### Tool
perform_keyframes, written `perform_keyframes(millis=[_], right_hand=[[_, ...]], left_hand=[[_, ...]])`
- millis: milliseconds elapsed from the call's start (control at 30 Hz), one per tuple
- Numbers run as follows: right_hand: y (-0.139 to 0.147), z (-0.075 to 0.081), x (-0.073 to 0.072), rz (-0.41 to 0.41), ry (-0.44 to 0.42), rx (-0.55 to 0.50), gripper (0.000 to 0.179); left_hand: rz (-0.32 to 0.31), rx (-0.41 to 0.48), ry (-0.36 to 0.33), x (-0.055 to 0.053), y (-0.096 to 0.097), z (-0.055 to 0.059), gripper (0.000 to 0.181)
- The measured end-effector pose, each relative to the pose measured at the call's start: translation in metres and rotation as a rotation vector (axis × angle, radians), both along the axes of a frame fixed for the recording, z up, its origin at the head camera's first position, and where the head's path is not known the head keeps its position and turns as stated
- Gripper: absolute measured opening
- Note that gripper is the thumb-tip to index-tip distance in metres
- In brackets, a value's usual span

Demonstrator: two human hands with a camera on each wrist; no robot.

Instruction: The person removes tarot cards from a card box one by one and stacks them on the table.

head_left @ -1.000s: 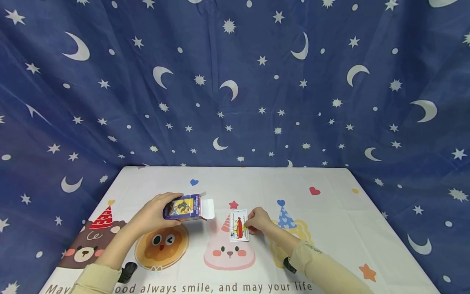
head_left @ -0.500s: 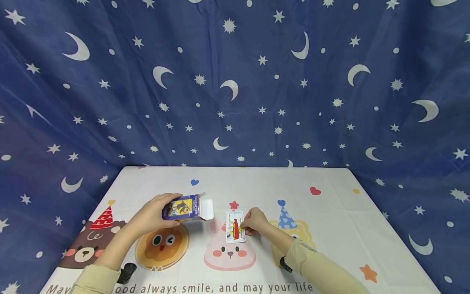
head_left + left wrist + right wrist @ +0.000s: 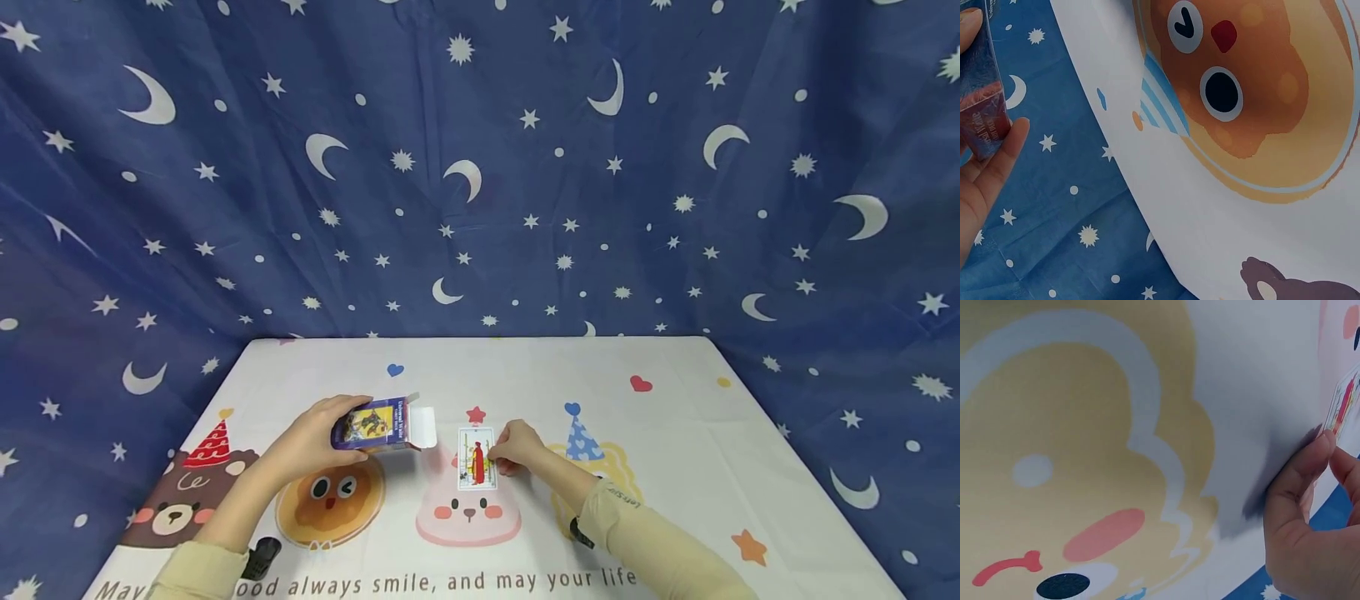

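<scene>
Head view: the card (image 3: 471,458) is held at the pink printed figure (image 3: 468,529) on the desk (image 3: 558,362), its right edge pinched between thumb and fingers of the right hand (image 3: 519,448); whether it touches the desk, or is one card or a thin stack, cannot be told; the box (image 3: 371,423) is gripped by the left hand (image 3: 315,435), fingers curled round the end away from the flap (image 3: 423,427), which is swung out toward the card with a small gap between.

The card is judged light, slick and easily bent, its corners best protected; it is best held by the edges, lightly; the box is judged thin-walled, so firm squeezing is best avoided; open room is left toward the far desk edge, beyond which the starry backdrop (image 3: 525,150) is hung.
</scene>
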State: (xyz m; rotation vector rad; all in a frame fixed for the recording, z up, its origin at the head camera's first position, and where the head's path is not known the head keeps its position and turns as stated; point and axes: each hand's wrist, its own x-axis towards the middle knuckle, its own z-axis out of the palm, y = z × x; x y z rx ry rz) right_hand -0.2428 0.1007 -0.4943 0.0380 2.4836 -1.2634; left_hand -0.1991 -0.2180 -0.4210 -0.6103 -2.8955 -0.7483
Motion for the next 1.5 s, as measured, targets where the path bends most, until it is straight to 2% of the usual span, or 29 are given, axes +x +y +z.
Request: perform_keyframes(millis=[367, 567, 700, 867, 967, 1300, 1500], right_hand=[[0.01, -0.011, -0.009, -0.066, -0.157, -0.183, 0.017], [0.011, -0.008, -0.01, -0.091, -0.204, -0.24, 0.016], [0.008, 0.003, -0.007, -0.109, -0.152, -0.247, 0.013], [0.006, 0.027, 0.001, -0.151, 0.009, -0.328, 0.009], [0.003, 0.04, 0.006, -0.14, 0.066, -0.37, 0.011], [-0.01, 0.071, 0.028, 0.027, 0.086, -0.463, 0.024], [-0.017, 0.081, 0.034, 0.042, 0.046, -0.515, 0.028]], left_hand=[[-0.027, 0.015, -0.012, -0.005, 0.003, 0.003, 0.075], [-0.049, 0.024, -0.009, -0.007, 0.006, 0.003, 0.075], [-0.056, 0.021, -0.006, -0.006, 0.007, 0.002, 0.075], [-0.054, 0.005, -0.003, -0.006, 0.009, 0.002, 0.075], [-0.054, 0.009, -0.01, -0.006, 0.011, 0.002, 0.075], [-0.058, 0.033, -0.046, -0.003, 0.019, 0.006, 0.075], [-0.091, 0.043, -0.054, -0.001, 0.023, 0.01, 0.075]])
